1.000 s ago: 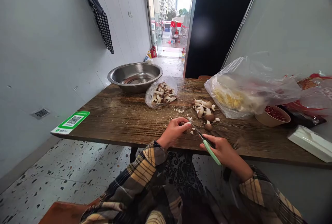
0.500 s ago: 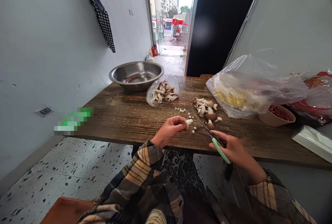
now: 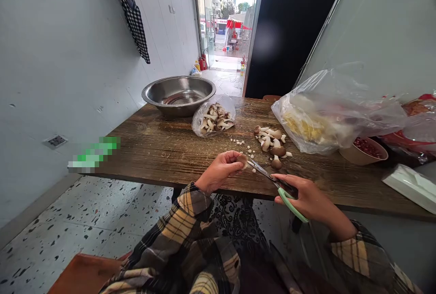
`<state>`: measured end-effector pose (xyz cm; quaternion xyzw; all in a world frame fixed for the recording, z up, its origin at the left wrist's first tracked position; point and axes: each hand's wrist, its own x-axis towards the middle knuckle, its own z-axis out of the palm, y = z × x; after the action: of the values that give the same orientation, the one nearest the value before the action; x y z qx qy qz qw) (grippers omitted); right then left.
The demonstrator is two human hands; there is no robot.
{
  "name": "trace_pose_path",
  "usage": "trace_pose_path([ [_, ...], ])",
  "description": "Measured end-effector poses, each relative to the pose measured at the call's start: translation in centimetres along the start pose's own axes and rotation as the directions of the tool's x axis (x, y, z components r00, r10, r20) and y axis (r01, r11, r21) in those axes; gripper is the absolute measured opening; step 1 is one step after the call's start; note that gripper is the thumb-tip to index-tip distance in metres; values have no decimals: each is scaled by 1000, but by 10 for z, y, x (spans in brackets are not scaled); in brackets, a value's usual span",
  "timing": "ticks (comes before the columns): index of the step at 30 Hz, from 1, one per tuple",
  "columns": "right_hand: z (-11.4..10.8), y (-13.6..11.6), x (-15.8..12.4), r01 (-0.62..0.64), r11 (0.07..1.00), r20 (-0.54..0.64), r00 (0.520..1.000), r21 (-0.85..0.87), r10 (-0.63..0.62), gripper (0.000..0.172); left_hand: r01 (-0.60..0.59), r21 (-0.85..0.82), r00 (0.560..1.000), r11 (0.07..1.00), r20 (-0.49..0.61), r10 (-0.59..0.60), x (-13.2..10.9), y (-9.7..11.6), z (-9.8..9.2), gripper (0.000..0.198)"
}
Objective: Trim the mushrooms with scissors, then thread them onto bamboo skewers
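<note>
My left hand (image 3: 220, 169) pinches a small mushroom (image 3: 242, 159) just above the wooden table (image 3: 163, 153). In my right hand (image 3: 306, 198) is a pair of green-handled scissors (image 3: 272, 180), blades pointing left, tips touching the mushroom. A loose pile of mushrooms (image 3: 271, 142) lies just beyond the scissors. Small white cut bits (image 3: 243, 145) are scattered on the wood in front of my hands. A clear bag of mushrooms (image 3: 214, 120) lies further back, next to a steel basin (image 3: 178, 94).
A large plastic bag with yellow contents (image 3: 320, 121) sits at the right, a bowl of red bits (image 3: 366, 148) beside it. More red packets and a white packet (image 3: 408, 185) lie at far right. A green sticker (image 3: 93, 153) marks the table's left corner.
The scissors moved away to the right half a second ago, then came back to the mushroom in my left hand. My left hand stayed nearly in place.
</note>
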<state>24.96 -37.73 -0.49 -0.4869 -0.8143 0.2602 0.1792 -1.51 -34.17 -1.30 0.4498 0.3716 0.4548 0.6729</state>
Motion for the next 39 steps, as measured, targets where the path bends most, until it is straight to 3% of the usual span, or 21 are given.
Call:
trace_pose_path([
  [7,1,-2,0,1,1000,-17,1000,16,0,54,-111,-124,992,986,-80,101,4,-10,-5,36],
  [21,2,-6,5,22,1000,25,999,8,-22,55,-156,-87,986,984,-68,150,5,-11,-2,40],
  [31,4,-2,5,6,994,-7,1000,107,-5,48,-98,-190,989,977,-129,75,5,-17,1,39],
  [39,9,2,4,31,997,-56,998,75,-27,48,27,-260,997,965,-57,-43,5,-20,2,31],
])
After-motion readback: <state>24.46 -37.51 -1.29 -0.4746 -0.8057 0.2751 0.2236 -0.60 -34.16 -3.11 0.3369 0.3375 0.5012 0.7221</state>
